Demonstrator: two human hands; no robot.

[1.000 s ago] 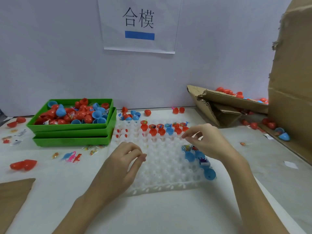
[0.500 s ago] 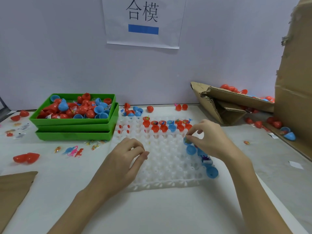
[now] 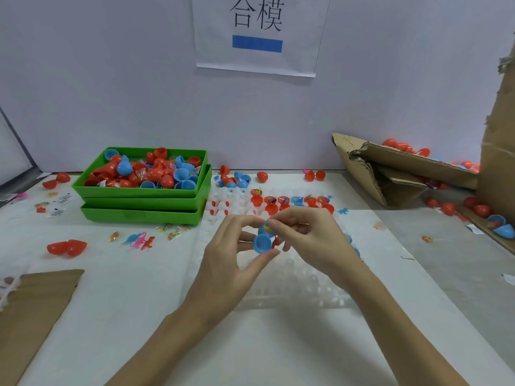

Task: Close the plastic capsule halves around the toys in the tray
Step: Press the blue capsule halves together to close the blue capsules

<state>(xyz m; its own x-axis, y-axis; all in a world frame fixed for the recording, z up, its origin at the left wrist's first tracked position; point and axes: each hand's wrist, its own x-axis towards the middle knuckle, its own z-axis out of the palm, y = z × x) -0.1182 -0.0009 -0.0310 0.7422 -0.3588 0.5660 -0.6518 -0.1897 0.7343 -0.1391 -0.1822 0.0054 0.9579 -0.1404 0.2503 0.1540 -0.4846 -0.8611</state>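
Observation:
A clear white moulded tray lies in the middle of the table. Red and blue capsule halves with small toys fill its far rows. Above the tray, a blue capsule with a toy showing at its top is held between both hands. My left hand grips its lower half with thumb and fingers. My right hand pinches the upper part. More blue halves at the tray's right edge are mostly hidden behind my right hand.
Stacked green bins full of loose red and blue halves stand at the left. Loose toys and a red open capsule lie on the table. Torn cardboard boxes with red capsules stand at right; flat cardboard lies near left.
My right hand lifted a blue capsule off the tray's right side and moved left. My left hand rose from the tray and took hold of the capsule from below.

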